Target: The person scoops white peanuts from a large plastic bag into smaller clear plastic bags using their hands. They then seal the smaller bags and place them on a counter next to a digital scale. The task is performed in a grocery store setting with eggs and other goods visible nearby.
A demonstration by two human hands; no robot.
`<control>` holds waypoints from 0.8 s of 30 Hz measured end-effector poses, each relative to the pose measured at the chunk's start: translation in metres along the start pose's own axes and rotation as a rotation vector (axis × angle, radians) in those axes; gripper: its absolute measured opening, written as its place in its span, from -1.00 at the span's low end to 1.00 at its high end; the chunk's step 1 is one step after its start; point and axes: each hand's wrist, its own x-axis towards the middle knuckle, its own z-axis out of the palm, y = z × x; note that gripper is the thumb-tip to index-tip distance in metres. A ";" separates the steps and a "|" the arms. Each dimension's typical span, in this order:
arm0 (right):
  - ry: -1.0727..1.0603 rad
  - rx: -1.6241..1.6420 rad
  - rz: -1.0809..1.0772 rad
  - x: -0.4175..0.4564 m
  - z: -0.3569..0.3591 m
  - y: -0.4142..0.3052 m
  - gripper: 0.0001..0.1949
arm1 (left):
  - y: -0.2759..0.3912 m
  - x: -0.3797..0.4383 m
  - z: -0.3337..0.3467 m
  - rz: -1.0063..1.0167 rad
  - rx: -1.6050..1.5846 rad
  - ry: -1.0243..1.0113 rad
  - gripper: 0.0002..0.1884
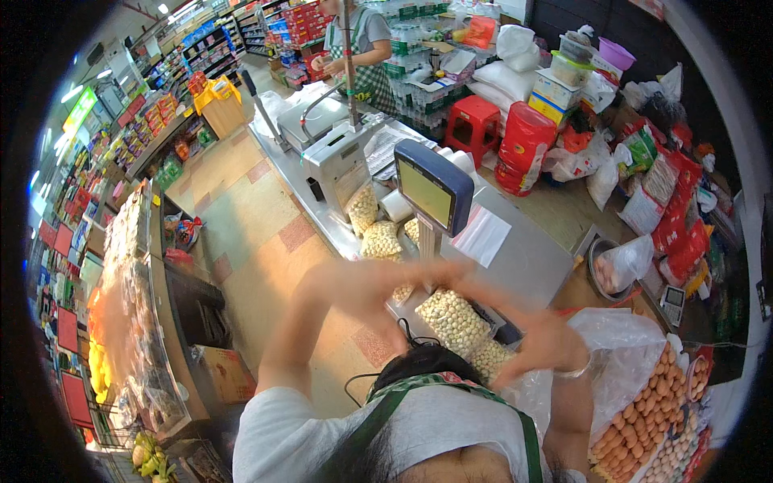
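My left hand is raised close to the camera, blurred, its fingers stretched to the right and thumb apart. On the right, my right hand is also raised and blurred, with spread fingers pointing up and left. I see nothing held in either. Beneath and between them lies a clear bag of pale round seeds or nuts, with a second such bag against it. Behind the hands stands a scale's display head on a post. More filled bags rest beside it, partly covered by my left hand.
A metal counter carries a bag-sealing machine and white paper sheets. Brown eggs are piled at lower right. A red stool and stacked sacks stand behind the counter. Another person in an apron stands at the far end.
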 end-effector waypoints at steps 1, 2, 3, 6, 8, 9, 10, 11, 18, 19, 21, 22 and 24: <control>0.140 0.240 -0.142 0.014 -0.012 -0.008 0.02 | -0.001 0.002 -0.015 0.069 -0.068 0.071 0.21; 0.248 0.463 -0.314 0.027 -0.024 -0.011 0.08 | 0.004 0.014 -0.017 0.194 -0.426 0.429 0.26; 0.370 0.605 -0.362 0.037 -0.033 -0.021 0.10 | 0.015 0.030 -0.020 0.423 -0.687 0.754 0.30; 0.634 0.846 -0.318 0.054 -0.050 -0.023 0.11 | -0.003 0.040 -0.011 0.428 -0.778 0.932 0.21; 0.664 0.562 -0.106 0.046 -0.040 0.002 0.10 | 0.003 0.056 0.018 0.043 -0.796 1.009 0.21; 0.660 0.429 -0.001 0.042 -0.033 0.012 0.10 | -0.014 0.049 0.038 0.078 -0.730 0.939 0.23; 0.620 0.293 0.075 0.035 -0.023 0.020 0.11 | -0.026 0.045 0.050 0.060 -0.670 0.920 0.26; 0.573 0.161 0.152 0.027 -0.013 0.024 0.13 | -0.032 0.038 0.060 0.043 -0.611 0.899 0.29; 0.294 0.313 0.121 0.014 0.000 0.030 0.25 | -0.039 0.039 0.096 -0.059 -0.771 0.673 0.46; 0.278 0.276 0.127 0.015 0.001 0.032 0.25 | -0.041 0.040 0.097 -0.077 -0.777 0.671 0.46; 0.282 0.240 0.183 0.014 0.005 0.036 0.25 | -0.043 0.040 0.096 -0.102 -0.772 0.674 0.45; 0.280 0.217 0.202 0.015 0.007 0.036 0.25 | -0.039 0.036 0.094 -0.141 -0.703 0.635 0.43; 0.198 0.046 0.227 0.009 0.002 0.021 0.27 | -0.029 0.024 0.080 -0.203 -0.578 0.494 0.47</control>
